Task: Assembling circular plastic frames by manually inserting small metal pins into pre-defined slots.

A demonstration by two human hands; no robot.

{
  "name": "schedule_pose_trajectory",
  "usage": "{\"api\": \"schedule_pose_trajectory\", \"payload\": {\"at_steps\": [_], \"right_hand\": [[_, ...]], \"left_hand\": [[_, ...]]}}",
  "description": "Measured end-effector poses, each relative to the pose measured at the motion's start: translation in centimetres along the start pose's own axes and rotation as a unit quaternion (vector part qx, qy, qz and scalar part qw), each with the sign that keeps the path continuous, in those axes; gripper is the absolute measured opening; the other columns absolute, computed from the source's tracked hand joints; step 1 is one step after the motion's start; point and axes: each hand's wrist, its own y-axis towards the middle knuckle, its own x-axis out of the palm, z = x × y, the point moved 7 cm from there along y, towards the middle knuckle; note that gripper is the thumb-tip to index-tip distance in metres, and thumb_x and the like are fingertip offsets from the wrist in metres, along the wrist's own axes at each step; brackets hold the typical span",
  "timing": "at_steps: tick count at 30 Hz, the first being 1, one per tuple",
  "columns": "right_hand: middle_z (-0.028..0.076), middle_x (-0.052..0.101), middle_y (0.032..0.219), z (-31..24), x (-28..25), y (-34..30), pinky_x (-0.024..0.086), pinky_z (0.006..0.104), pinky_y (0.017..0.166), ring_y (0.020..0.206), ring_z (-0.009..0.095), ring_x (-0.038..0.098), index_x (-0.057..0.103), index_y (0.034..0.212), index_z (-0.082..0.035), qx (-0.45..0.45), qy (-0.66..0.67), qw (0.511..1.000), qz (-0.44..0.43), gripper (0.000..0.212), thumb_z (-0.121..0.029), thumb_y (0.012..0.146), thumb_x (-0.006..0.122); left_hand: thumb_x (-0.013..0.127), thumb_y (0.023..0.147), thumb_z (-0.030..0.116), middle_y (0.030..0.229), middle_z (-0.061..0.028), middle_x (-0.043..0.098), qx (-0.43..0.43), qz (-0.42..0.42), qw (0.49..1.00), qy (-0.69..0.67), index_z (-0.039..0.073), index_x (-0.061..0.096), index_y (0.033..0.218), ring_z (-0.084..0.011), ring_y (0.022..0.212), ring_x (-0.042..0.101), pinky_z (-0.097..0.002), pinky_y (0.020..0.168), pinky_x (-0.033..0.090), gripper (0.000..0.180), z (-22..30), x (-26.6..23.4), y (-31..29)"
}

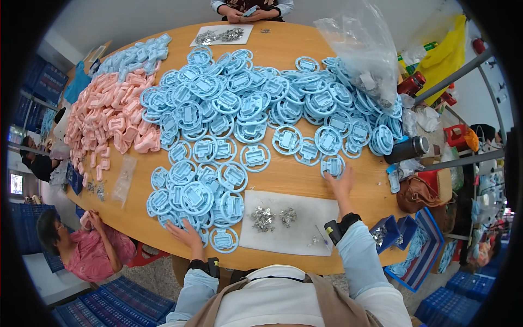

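A big heap of light-blue round plastic parts (pixel 190 114), each a ring with a rectangular frame in its middle, spreads over the table. My right hand (pixel 341 184) has its thumb and fingers on the lower edge of a single blue round part (pixel 332 165) at the heap's right front. My left hand (pixel 186 235) lies with fingers spread at the near edge of a smaller pile of blue round parts (pixel 196 197), and its fingertips touch the pile. Between my arms sits a white mat (pixel 289 240) bearing small metal pieces (pixel 263 219) and a thin pointed tool (pixel 322 236).
Pink plastic parts (pixel 111 111) are heaped at the left, where a person in pink (pixel 92 245) works. Another person's hands (pixel 248 13) are across the wooden table (pixel 283 182). A dark bottle (pixel 407 149), a clear bag (pixel 362 49) and blue bins (pixel 385 231) stand at the right.
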Motion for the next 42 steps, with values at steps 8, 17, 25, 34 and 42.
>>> {"api": "schedule_pose_trajectory", "payload": {"at_steps": [8, 17, 25, 34, 42], "right_hand": [[0.019, 0.041, 0.120, 1.0, 3.6, 0.3, 0.033, 0.0452, 0.092, 0.111, 0.036, 0.039, 0.037, 0.125, -0.008, -0.109, -0.088, 0.990, 0.006, 0.075, -0.029, 0.062, 0.073], [0.017, 0.048, 0.110, -0.2, 2.1, 0.2, 0.035, 0.0441, 0.087, 0.103, 0.034, 0.043, 0.040, 0.122, -0.005, -0.079, -0.109, 0.991, 0.027, 0.073, -0.031, 0.063, 0.073], [0.017, 0.052, 0.099, 1.5, 1.3, 0.2, 0.038, 0.0428, 0.080, 0.096, 0.032, 0.047, 0.046, 0.117, -0.005, -0.076, -0.078, 0.993, 0.038, 0.068, -0.030, 0.060, 0.073], [0.018, 0.052, 0.102, 1.7, -1.3, -0.5, 0.037, 0.0422, 0.084, 0.096, 0.033, 0.046, 0.046, 0.114, -0.002, -0.036, 0.012, 0.997, 0.062, 0.068, -0.028, 0.057, 0.073], [0.017, 0.050, 0.103, -9.9, 3.4, -4.7, 0.040, 0.0415, 0.084, 0.097, 0.031, 0.048, 0.044, 0.114, -0.001, -0.095, 0.228, 0.965, -0.083, 0.068, -0.025, 0.058, 0.075]], "left_hand": [[0.061, 0.080, 0.022, 0.127, -0.0219, 0.038, 0.081, 0.103, 0.985, -0.109, -0.004, 0.036, 0.126, -0.0383, 0.117, 0.034, -0.0464, 0.099, 0.025, 0.058, 7.2, -5.9, 1.4], [0.067, 0.067, 0.016, 0.120, -0.0155, 0.045, 0.553, -0.277, 0.786, -0.013, 0.006, 0.064, 0.082, -0.0336, 0.122, 0.032, -0.0565, 0.101, 0.014, 0.019, 28.1, 4.3, -6.4], [0.063, 0.068, 0.020, 0.131, -0.0192, 0.037, 0.553, -0.297, 0.771, 0.111, 0.004, 0.067, 0.072, -0.0352, 0.128, 0.022, -0.0589, 0.102, 0.009, 0.017, 27.7, 10.3, -8.0], [0.062, 0.070, 0.022, 0.132, -0.0211, 0.036, 0.583, -0.283, 0.749, 0.136, 0.001, 0.067, 0.075, -0.0347, 0.129, 0.020, -0.0573, 0.103, 0.008, 0.022, 27.5, 10.5, -8.1], [0.060, 0.071, 0.021, 0.126, -0.0209, 0.043, 0.597, -0.287, 0.737, 0.133, 0.001, 0.068, 0.078, -0.0349, 0.127, 0.025, -0.0559, 0.102, 0.011, 0.022, 27.5, 10.3, -8.1]]}}
